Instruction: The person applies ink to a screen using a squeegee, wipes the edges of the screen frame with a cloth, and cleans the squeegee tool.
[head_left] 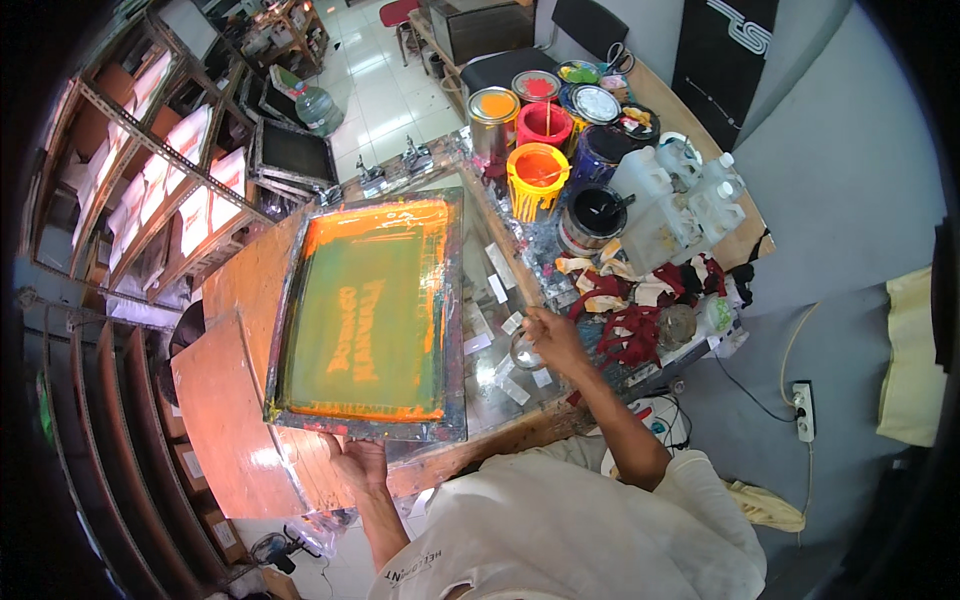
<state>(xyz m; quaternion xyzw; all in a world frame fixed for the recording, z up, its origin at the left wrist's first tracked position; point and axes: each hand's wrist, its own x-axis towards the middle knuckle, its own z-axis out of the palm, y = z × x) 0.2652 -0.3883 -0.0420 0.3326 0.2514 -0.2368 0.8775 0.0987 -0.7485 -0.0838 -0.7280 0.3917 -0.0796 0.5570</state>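
Note:
A screen-printing frame [455, 330] lies left of centre, its dark rim spattered with paint. Its green mesh carries orange ink along the edges and an orange-tinted pattern in the middle. My left hand [360, 465] grips the frame's near edge from below, and some of its fingers are hidden underneath. To the right, my right hand [555, 340] is closed at a small round clear thing [524, 352], perhaps a roll of tape, over the glass tabletop [490, 385]. Pale strips [497, 288] are scattered on the glass around it.
Behind the glass stand an orange ink pot [538, 180], a black ink can [592, 218] and several other cans. Plastic jugs [660, 215] and stained rags [630, 335] sit at the right. Metal hinge clamps [370, 175] rise behind the frame; shelves [150, 150] line the left.

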